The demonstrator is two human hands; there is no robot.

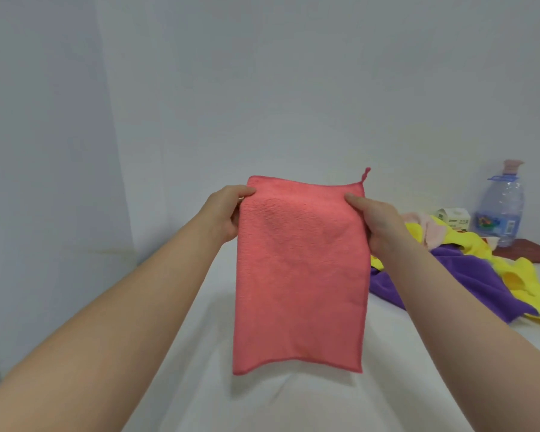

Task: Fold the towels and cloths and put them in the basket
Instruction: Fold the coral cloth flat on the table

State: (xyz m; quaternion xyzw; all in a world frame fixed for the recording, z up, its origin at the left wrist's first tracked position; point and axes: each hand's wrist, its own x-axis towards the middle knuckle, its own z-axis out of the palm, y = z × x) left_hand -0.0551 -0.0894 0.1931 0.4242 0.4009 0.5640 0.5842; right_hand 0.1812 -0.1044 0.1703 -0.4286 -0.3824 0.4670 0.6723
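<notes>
- The left hand (228, 213) pinches one top corner of the coral cloth (300, 275), thumb on the near face and fingers behind. The right hand (378, 226) pinches the other top corner the same way, just below the hanging loop (366, 174).
- The cloth hangs flat from the two pinches, in the air above the white surface (262, 400). Its bottom hem is free and slightly wavy.
- The step in hand looks like squaring the cloth up before a fold. I cannot tell whether it is already doubled.
- To do it well, hold both pinches level so the top edge between them stays taut and the sides fall parallel.
- Lower it so the hem lands first on the surface below the grip. Then lay the top edge down over the hem, corner on corner, loop side included.
- Let go only once the edges match, then smooth outward from between the hands.
- Out past the right hand lie a purple cloth (468, 275), a yellow cloth (530, 285) and a pale pink cloth (430, 227) in a loose heap. Set the fold down short of them so nothing snags.
- Beyond that heap stand a water bottle (501, 210) and a carton (454, 218).
- The basket is not in view.
</notes>
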